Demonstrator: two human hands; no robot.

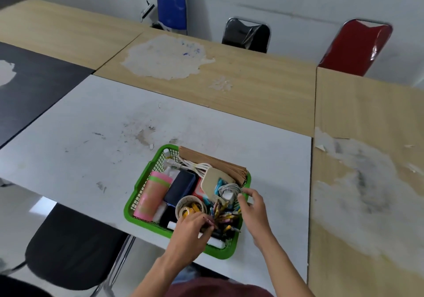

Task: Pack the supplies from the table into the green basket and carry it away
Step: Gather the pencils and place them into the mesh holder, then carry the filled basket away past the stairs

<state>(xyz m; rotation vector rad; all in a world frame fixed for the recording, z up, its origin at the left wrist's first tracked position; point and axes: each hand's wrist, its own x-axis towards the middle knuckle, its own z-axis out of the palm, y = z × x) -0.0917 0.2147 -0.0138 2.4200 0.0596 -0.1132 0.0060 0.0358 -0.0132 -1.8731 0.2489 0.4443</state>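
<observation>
A black padded chair (75, 250) is tucked under the near-left edge of the white desk (91, 136). The desk's scuffed, flat top lies bare from its left edge to the basket. The far edge butts against wood-grain desks (252, 85) whose veneer has peeled off in pale patches.

The basket (137, 195), green plastic lattice with a thick rim, sits at the desk's near edge, right of the middle, turned a little askew. Along its left wall lies a pink cup (151, 198) with green bands. Beside the cup is a navy box (181, 187), with rolls of tape (191, 206) just in front of it. White cables (190, 165) and flat brown paper bags (213, 161) lie against the far wall. A beige plug (214, 183) rests on top.

The left hand (192, 230) reaches over the near wall, fingers curled, pinching one of the crayons (226, 216) heaped in the near-right corner. The right hand (252, 209) is at the right rim with fingers bent beside a coiled grey cord (229, 190). Whether it grips the rim or the cord cannot be told.

Right of the basket a strip of bare white top runs to the desk's right edge, where another worn wood desk abuts. Blue (171, 2), black (246, 35) and red (355, 46) chairs stand against the far wall.
</observation>
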